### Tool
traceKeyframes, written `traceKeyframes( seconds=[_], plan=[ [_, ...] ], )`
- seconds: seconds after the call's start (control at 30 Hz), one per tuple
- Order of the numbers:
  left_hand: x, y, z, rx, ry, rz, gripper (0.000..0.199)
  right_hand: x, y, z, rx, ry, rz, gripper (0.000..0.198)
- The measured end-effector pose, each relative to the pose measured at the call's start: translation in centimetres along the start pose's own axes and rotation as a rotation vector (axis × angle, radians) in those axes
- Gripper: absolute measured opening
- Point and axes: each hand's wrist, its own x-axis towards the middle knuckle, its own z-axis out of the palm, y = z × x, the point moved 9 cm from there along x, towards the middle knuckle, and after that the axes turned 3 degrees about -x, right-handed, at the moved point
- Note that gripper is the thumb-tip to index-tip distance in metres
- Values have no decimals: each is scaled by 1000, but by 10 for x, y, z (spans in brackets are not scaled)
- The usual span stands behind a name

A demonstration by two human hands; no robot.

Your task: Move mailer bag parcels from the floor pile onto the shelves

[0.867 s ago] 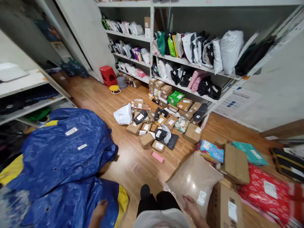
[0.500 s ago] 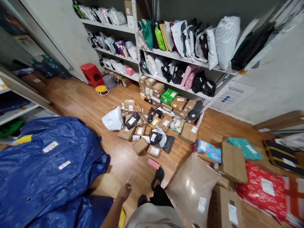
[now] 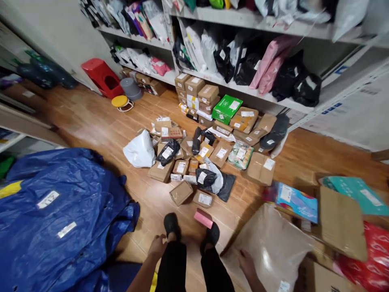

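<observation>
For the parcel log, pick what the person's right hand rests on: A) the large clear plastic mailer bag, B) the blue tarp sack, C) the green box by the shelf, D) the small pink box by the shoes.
A: the right hand lies on the large clear plastic mailer bag, apart from the small pink box.

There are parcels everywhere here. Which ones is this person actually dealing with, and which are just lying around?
In hand:
- right hand resting on the large tan padded bag
- left hand empty, beside the leg

Lying about:
- pink packet by the feet
- blue sacks
- floor pile of small boxes
- green box
- red stool
</observation>
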Motion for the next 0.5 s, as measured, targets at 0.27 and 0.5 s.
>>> traceKeyframes(
  seconds=[0.27, 0.5],
  plan=[
    [355, 1, -24, -1, 282, 176, 44, 296, -127, 205, -197, 50, -457, 42],
    [593, 22, -27, 111, 459, 371, 61, 523, -238, 381, -348, -55, -802, 72]
  ],
)
